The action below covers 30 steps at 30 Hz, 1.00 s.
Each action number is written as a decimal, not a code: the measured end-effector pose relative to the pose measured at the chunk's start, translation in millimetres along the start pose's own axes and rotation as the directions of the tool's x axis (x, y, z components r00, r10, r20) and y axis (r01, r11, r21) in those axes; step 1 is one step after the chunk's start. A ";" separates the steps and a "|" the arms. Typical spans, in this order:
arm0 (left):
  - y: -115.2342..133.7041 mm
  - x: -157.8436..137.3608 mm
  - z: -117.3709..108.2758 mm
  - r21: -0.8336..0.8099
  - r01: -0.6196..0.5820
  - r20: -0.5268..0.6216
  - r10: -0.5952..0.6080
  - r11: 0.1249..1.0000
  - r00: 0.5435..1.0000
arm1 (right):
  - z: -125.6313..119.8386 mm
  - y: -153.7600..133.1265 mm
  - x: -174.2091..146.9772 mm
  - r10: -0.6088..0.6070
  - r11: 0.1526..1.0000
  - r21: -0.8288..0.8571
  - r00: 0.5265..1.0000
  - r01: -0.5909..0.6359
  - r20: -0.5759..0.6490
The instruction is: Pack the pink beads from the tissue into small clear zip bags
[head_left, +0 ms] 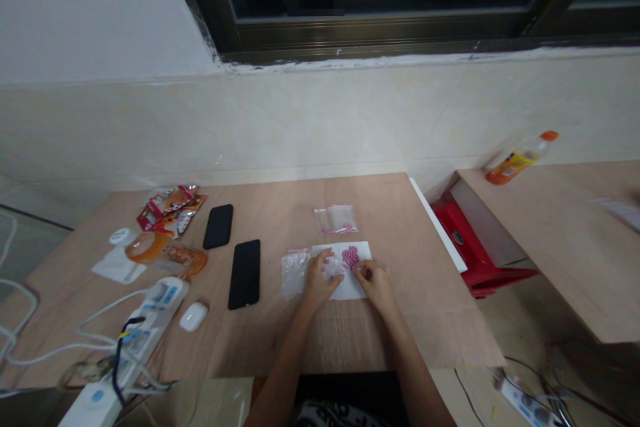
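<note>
The left hand (pixel 320 280) is curved, with its thumb and fingers apart. A clear bag (pixel 330 269) with bits of pink is between them, but I cannot tell if the hand grips it. The right hand (pixel 373 278) has its thumb and fingertips close together at the edge of the pink beads (pixel 351 256). It is too small to tell if a bead is pinched there. The beads sit in a little heap between the two hands, on a white sheet (pixel 353 290) that lies under the fingers.

Just left of the left hand is a pile of clear plastic bags (pixel 294 273). Past the fingertips, farther from the person, lie small bags with pink beads (pixel 343 219) inside. All this is on a wooden table (pixel 425 320).

More to the left of the hands are two black phones, one near (pixel 245 274) and one farther away (pixel 218 226). Then come a white earbud case (pixel 193 316), an orange bottle (pixel 185 258) on its side, shiny red snack packets (pixel 170 208) and a long white power strip (pixel 165 293) with wires.

Well to the right of the hands is a red stool (pixel 470 250), down low. Past it, another table (pixel 565 233) has a drink bottle with an orange cap (pixel 515 163) on it.
</note>
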<state>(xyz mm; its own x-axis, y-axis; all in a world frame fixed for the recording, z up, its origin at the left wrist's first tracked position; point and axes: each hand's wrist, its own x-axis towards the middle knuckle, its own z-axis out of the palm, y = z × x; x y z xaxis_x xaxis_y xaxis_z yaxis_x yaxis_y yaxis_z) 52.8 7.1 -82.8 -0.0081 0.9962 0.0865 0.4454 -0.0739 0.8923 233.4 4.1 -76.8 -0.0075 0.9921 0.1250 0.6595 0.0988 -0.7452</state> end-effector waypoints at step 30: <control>-5.7 -0.3 1.4 -0.006 -0.034 -0.033 0.034 0.999 0.999 | 4.6 3.7 4.0 -0.114 0.993 -0.026 0.987 0.111 -0.116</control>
<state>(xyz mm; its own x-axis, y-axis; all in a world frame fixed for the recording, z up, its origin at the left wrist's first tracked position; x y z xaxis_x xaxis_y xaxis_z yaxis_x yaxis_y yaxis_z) 51.5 7.3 -88.5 -0.0227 0.9910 0.1316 0.4404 -0.1083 0.8913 232.3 8.7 -82.0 0.0051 0.9587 0.2843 0.6738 0.2068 -0.7094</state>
